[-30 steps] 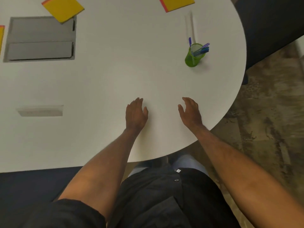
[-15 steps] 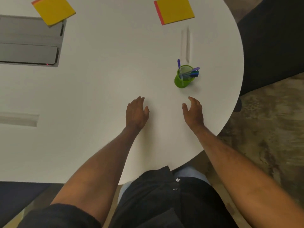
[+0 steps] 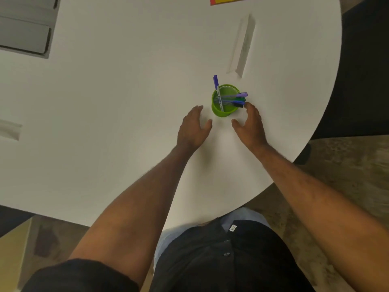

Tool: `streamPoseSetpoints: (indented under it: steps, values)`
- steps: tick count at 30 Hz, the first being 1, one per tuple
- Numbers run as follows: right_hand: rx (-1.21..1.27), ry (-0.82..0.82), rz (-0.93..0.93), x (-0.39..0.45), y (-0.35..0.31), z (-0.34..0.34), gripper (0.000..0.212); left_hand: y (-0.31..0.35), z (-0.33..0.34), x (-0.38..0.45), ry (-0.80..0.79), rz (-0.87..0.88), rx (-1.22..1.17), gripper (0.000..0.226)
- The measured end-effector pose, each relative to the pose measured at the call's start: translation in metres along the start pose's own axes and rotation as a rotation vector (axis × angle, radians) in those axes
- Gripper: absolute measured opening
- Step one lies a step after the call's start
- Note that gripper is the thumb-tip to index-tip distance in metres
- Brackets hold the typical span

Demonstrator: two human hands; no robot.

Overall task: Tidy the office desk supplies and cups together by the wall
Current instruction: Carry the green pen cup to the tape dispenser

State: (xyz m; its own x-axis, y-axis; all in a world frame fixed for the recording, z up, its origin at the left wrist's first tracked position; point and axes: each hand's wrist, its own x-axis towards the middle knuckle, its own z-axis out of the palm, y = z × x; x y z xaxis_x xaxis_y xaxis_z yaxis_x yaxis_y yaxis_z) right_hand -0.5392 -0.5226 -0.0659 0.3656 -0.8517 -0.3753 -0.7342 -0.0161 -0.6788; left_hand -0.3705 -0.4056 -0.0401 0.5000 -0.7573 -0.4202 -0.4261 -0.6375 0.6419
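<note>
A green mesh pen cup (image 3: 223,111) stands on the round white table (image 3: 126,123), holding several purple, blue and green pens (image 3: 233,99). My left hand (image 3: 192,128) hovers just left of the cup, fingers straight and thumb spread, holding nothing. My right hand (image 3: 250,124) is spread beside the cup's right side, its fingertips close to the pen caps, thumb pointing toward the cup. Neither hand grips the cup.
A yellow sticky-note pad (image 3: 231,0) with a red edge lies at the table's far edge. A grey hatch panel (image 3: 25,28) is set into the table at the upper left. The table's curved rim (image 3: 328,98) runs right of the cup, dark seating beyond.
Both hands have moved forward to flank the green cup. The view has shifted closer, so the cup sits lower and nearer; the second yellow pad has left the frame.
</note>
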Motion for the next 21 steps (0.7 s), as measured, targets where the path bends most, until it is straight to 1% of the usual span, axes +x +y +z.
streamPoseSetpoints:
  steps: [2, 4, 6, 8, 10, 11, 15, 21]
  values:
    - [0.066, -0.04, -0.012, 0.013, 0.001, -0.004, 0.075, 0.01, 0.004, 0.011, -0.017, -0.002, -0.01, 0.07]
    - [0.143, -0.071, -0.052, 0.023, 0.0, -0.005, 0.075, 0.017, 0.008, 0.022, -0.031, -0.005, -0.011, 0.076]
    - [0.169, -0.086, -0.107, 0.031, -0.002, -0.005, 0.075, 0.024, 0.008, 0.031, -0.038, -0.011, -0.033, 0.08]
    - [0.178, -0.105, -0.145, 0.036, -0.004, -0.005, 0.077, 0.031, 0.007, 0.035, -0.036, 0.038, -0.092, 0.074]
    - [0.204, -0.145, -0.148, 0.038, -0.006, -0.004, 0.074, 0.037, 0.007, 0.036, -0.032, 0.117, -0.165, 0.063]
    - [0.215, -0.165, -0.137, 0.038, -0.007, -0.004, 0.072, 0.037, 0.008, 0.036, -0.036, 0.131, -0.189, 0.062]
    - [0.23, -0.198, -0.091, 0.033, -0.011, -0.004, 0.071, 0.032, 0.014, 0.031, -0.06, 0.096, -0.212, 0.069]
    - [0.232, -0.198, -0.158, 0.006, -0.022, -0.01, 0.069, 0.026, 0.009, 0.008, -0.054, 0.084, -0.22, 0.07]
